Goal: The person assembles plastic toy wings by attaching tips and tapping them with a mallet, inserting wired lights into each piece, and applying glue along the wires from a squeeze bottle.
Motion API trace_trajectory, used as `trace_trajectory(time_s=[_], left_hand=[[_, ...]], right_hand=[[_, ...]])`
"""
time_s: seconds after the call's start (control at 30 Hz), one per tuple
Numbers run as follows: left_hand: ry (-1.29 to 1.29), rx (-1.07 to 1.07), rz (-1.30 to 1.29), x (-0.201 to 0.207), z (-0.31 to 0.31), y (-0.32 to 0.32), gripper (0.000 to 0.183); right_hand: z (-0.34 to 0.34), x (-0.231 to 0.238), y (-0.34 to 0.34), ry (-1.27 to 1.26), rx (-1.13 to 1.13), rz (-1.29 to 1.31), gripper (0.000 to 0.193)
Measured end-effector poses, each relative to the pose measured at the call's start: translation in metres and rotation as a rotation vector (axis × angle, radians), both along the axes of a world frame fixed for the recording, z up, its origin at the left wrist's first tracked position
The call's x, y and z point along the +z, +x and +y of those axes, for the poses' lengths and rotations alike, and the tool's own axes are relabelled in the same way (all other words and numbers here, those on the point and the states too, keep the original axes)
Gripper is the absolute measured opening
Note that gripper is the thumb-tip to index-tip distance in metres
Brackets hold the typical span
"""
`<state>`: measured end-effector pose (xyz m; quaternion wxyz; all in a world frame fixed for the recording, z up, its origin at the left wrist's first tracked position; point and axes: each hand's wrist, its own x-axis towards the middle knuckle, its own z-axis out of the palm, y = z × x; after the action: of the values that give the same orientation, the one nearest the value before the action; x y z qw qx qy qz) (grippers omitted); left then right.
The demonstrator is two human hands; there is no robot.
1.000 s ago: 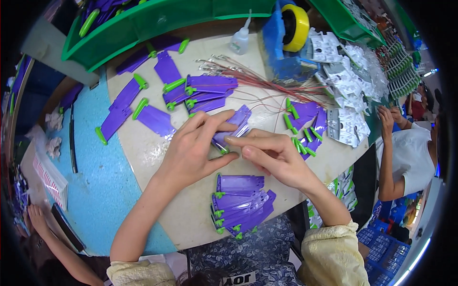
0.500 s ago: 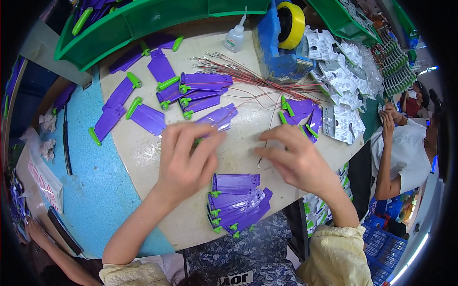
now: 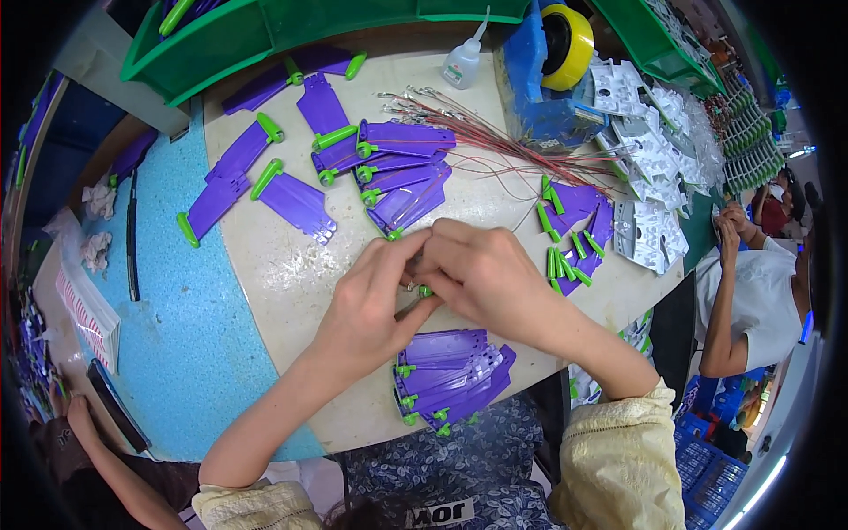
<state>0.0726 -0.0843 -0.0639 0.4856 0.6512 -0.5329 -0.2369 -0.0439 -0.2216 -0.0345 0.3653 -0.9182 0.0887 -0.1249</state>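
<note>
My left hand (image 3: 367, 296) and my right hand (image 3: 490, 278) meet over the middle of the table, fingers closed together. A small green part (image 3: 425, 291) with a bit of shiny metal shows between the fingertips; most of what they hold is hidden. Just beyond them lies a cluster of purple plastic blades (image 3: 411, 199) with green round ends. Nearer me, below my hands, a fanned stack of purple blades (image 3: 455, 367) rests by the table edge. Off to the right of my right hand are purple pieces (image 3: 574, 212) and loose green caps (image 3: 561, 265).
Red wires (image 3: 503, 146) with metal ends stretch across the back. A dropper bottle (image 3: 462, 64) stands near a blue tape dispenser (image 3: 539, 106). White plastic housings (image 3: 649, 234) pile up at right. Green bins (image 3: 309, 35) line the far side. A co-worker (image 3: 751, 291) sits at right.
My hands were apart and have come together. My left hand has moved off the purple blade beyond it. My right hand was beside a thin dark wire on the table. The view has shifted slightly.
</note>
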Motion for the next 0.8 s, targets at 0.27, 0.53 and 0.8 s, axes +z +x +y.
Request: trace_trajectory(time_s=[0.27, 0.53, 0.8], left_hand=[[-0.094, 0.005, 0.003, -0.005, -0.005, 0.002, 0.061], [-0.050, 0.055, 0.081, -0.008, -0.005, 0.002, 0.063], [-0.069, 0.095, -0.040, -0.005, -0.006, -0.001, 0.053]], right_hand=[[0.001, 0.017, -0.009, -0.141, -0.054, 0.137, 0.005], [-0.001, 0.013, -0.020, 0.469, -0.159, 0.270, 0.013], [-0.006, 0.010, -0.016, -0.027, -0.016, 0.094, 0.022]])
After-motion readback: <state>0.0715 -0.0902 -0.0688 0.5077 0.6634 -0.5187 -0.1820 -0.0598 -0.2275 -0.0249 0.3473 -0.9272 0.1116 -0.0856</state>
